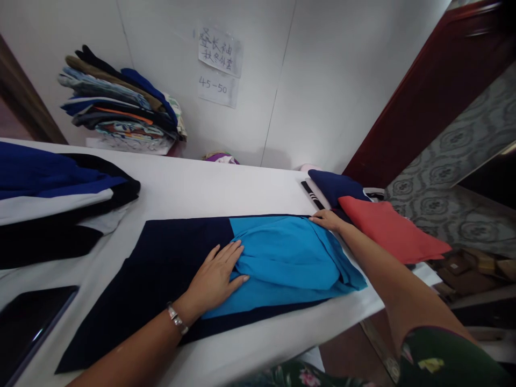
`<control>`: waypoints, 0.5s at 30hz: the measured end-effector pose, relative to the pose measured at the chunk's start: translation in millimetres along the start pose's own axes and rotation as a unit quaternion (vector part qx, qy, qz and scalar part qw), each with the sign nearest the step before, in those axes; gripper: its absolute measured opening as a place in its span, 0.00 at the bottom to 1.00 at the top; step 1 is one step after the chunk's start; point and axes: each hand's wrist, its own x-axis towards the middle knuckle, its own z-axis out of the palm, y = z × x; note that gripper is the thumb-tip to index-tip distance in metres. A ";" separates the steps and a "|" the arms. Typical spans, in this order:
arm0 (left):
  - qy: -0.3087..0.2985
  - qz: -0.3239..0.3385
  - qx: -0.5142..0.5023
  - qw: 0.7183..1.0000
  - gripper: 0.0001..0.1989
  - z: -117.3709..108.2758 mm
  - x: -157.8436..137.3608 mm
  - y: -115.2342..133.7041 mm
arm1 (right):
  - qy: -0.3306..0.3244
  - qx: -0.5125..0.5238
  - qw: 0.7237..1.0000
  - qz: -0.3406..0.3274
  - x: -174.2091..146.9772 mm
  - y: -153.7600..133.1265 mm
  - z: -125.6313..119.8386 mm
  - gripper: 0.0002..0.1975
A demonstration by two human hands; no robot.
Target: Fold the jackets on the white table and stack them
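Observation:
A garment (pixel 282 258) of navy and bright blue cloth lies stretched across the white table. Its bright blue part is folded over on the right, with loose wrinkles, and the dark navy part (pixel 161 269) spreads flat to the left. My left hand (pixel 220 279), with a silver band at the wrist, rests palm down on the cloth where navy meets blue, fingers extended. At the far right edge of the garment, my right hand (pixel 326 219) has its fingers closed on the cloth; the thumb is hidden.
Clothes (pixel 60 199) in blue, white and black lie at left, above a dark tablet-like device (pixel 32 322). A tall stack of folded clothes (pixel 124 102) stands at the back left. Folded navy (pixel 336 185) and coral (pixel 391 228) clothes are at right. Handwritten papers (pixel 220 70) hang on the wall.

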 end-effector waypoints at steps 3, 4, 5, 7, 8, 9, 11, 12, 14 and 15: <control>0.000 0.000 0.001 1.000 0.35 -0.3 0.1 0.4 | -0.005 -0.017 1.000 0.003 -0.2 -4.3 0.5 0.25; -0.004 -0.001 0.002 1.000 0.35 -0.9 0.1 0.8 | -0.005 -0.022 1.000 0.011 0.0 -5.5 1.3 0.27; -0.009 -0.002 0.003 1.000 0.36 -1.6 0.1 1.3 | -0.004 -0.027 0.999 0.021 0.5 -6.1 2.1 0.29; -0.016 -0.003 0.004 1.000 0.36 -2.5 0.0 1.7 | 0.001 -0.031 0.999 0.044 2.6 -5.7 3.3 0.32; -0.017 -0.002 0.004 1.000 0.36 -2.4 -0.1 1.5 | 0.001 -0.031 0.998 0.057 4.5 -4.5 3.8 0.33; -0.015 -0.001 0.002 1.000 0.36 -1.9 -0.2 1.0 | -0.001 -0.029 0.997 0.069 7.0 -3.0 4.3 0.34; -0.006 0.003 -0.002 1.000 0.36 0.1 -0.5 -0.4 | -0.015 -0.022 0.996 0.089 14.2 0.5 6.3 0.33; -0.001 0.005 -0.005 1.000 0.36 1.3 -0.6 -1.1 | -0.022 -0.020 0.995 0.097 18.5 2.0 8.1 0.33; 0.007 0.005 -0.011 1.000 0.36 3.4 -0.9 -1.8 | -0.027 -0.019 0.994 0.108 26.7 4.1 13.6 0.29; 0.009 0.003 -0.013 1.000 0.36 3.9 -1.0 -1.6 | -0.023 -0.020 0.993 0.110 30.0 4.7 17.3 0.27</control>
